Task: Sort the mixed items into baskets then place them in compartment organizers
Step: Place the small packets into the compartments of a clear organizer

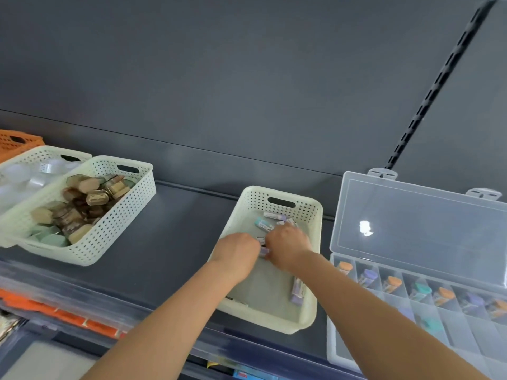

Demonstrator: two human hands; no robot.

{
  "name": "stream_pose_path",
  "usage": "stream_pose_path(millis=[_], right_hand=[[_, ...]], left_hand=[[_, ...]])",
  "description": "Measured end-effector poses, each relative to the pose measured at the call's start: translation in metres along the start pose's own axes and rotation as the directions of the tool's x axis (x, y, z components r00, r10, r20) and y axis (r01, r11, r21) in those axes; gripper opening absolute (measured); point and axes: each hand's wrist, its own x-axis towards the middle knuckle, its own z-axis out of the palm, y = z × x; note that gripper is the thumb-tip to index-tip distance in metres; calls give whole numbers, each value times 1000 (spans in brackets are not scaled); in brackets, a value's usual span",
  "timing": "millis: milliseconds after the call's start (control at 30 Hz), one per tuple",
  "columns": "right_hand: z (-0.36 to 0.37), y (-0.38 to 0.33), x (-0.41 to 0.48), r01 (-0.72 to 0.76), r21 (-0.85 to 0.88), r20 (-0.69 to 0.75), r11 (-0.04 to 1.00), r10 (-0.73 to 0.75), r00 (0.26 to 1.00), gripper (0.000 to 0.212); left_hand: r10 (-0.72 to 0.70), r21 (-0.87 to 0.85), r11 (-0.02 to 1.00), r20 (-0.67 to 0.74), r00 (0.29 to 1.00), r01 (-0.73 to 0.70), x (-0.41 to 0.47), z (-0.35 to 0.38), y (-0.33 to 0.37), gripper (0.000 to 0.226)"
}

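- L hand (237, 249) & R hand (288, 245) are both down in the mid basket (315, 272), backs up, fingers curled under, hands nearly touching.
- Purple-cap tube (264, 251) peeks out betw. the two hands and touches both. Fingertips are hidden, so can't tell which hand grips it, if either.
- R hand's fingers lie over a few tubes toward the basket's far end; can't tell if it has any of them.
- Other tubes in the mid basket: teal-cap tube (262, 224) just beyond the hands, pale tube (274, 216) by the far wall, long purple tube (297, 290) along the right wall, nearer end.
- Mid basket sits on the shelf (170, 242), just left of the organizer (333, 338).
- Organizer is clear plastic w/ its lid (411, 215) open and stood up at the back.
- Its far row holds one tube per compartment, caps orange, purple & teal. Next row has a purple & a teal cap, blurry.
- Left on the shelf: tin basket (120, 220) full of brown, cream & green tins.
- White basket (33, 156) w/ clear items is right behind it; orange basket (16, 141) is at the far edge.
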Motion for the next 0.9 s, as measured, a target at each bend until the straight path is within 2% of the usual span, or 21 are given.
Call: stream_pose_path(millis=[167, 300, 433, 567, 667, 733, 900], right_hand=[[-3, 3, 1, -75, 112, -19, 991, 78, 997, 28], [-14, 15, -9, -105, 236, -116, 966, 136, 984, 23], [-28, 33, -35, -49, 467, -318, 883, 219, 923, 18], [-36, 55, -71, 61, 585, -489, 809, 293, 822, 16], [-35, 76, -104, 79, 637, -531, 767, 362, 766, 12], [-32, 94, -126, 93, 659, -547, 746, 391, 740, 6], [-15, 145, -183, 139, 657, -600, 741, 401, 692, 9]], left_hand=[[47, -52, 997, -38, 998, -49, 1, -1, -2, 24], [91, -220, 970, -47, 995, -99, 0, -2, -6, 14], [6, -491, 865, -201, 980, -106, -6, -16, -3, 3], [-28, -666, 721, -306, 952, -193, -17, -31, 18, 10], [-35, -702, 660, -385, 922, -268, -25, -40, 46, 13], [-28, -695, 645, -439, 898, -320, -29, -46, 68, 13], [-6, -674, 626, -508, 862, -393, -43, -54, 136, 19]])
